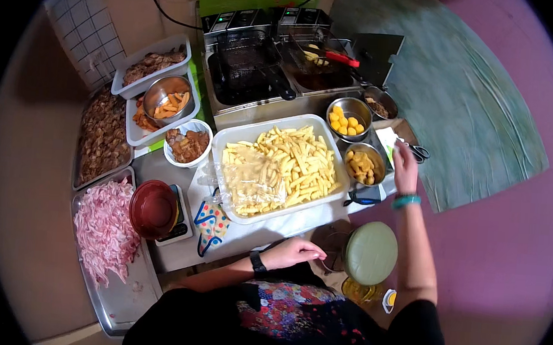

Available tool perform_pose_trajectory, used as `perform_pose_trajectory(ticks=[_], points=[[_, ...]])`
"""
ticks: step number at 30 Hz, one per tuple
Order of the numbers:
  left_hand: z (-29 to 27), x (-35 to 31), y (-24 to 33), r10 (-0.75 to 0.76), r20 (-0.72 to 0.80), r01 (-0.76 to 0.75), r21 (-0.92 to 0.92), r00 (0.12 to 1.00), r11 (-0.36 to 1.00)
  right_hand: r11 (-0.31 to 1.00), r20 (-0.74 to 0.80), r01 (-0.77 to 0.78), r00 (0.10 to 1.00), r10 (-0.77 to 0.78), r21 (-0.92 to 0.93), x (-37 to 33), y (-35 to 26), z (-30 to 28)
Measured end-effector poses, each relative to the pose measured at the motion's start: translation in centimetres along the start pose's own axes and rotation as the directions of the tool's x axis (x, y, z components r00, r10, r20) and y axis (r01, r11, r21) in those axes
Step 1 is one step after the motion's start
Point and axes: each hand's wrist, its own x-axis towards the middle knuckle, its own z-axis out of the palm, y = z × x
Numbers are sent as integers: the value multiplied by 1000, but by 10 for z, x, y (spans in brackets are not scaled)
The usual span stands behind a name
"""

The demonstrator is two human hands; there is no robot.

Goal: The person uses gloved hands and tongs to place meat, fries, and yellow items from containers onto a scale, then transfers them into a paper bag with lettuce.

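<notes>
My left hand (293, 252) hovers in front of my body, below the large tub of cut fries (309, 168). Its fingers are bent together, and nothing shows in them. My right hand (405, 170) reaches out at the right end of the table, fingers stretched toward a white paper packet (386, 142); whether they touch it is hard to tell. Black-handled scissors (422, 152) lie just beyond the fingers. To the left of this hand stand a metal bowl of brown battered pieces (361, 165) and a metal bowl of yellow balls (346, 123). A clear plastic bag (250, 177) covers part of the fries.
A double deep fryer (258, 68) stands at the back, with red-handled tongs (342, 58) over its right basket. Trays of raw meat strips (106, 225) and browned meat (103, 135) line the left. A brown bowl (153, 209) sits on a scale. A green-topped stool (371, 253) stands below.
</notes>
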Motion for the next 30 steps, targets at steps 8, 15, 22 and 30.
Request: perform_pose_trajectory(ticks=[8, 15, 22, 30], points=[[-42, 29, 24, 87, -396, -96, -2, 914, 995, 994, 110, 94, 990, -88, -47, 251, 10, 103], [-47, 73, 41, 114, -532, -126, 14, 839, 992, 874, 613, 228, 784, 97, -429, 318, 1, 167], [-68, 76, 46, 97, -605, -108, 17, 790, 994, 816, 451, 195, 888, 89, -544, 328, -9, 121], [-119, 100, 103, 410, -568, -404, 144, 713, 903, 874, 385, -3, 899, -211, 486, 134, -65, 49]])
